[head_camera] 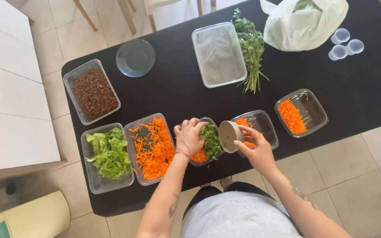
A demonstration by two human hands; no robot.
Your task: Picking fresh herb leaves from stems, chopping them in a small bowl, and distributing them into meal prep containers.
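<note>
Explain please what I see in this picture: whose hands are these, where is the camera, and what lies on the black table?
There is one picture, from a camera worn on a person's head, looking straight down. The two bare hands are that person's own. The left hand presses greens into a small clear tray that also holds grated carrot. The right hand holds a small beige cup, tipped on its side, next to it. On the black table lie trays of lettuce, carrot and brown grain, an empty tray, a herb bunch, a glass bowl, a plastic bag and three little cups.
</note>
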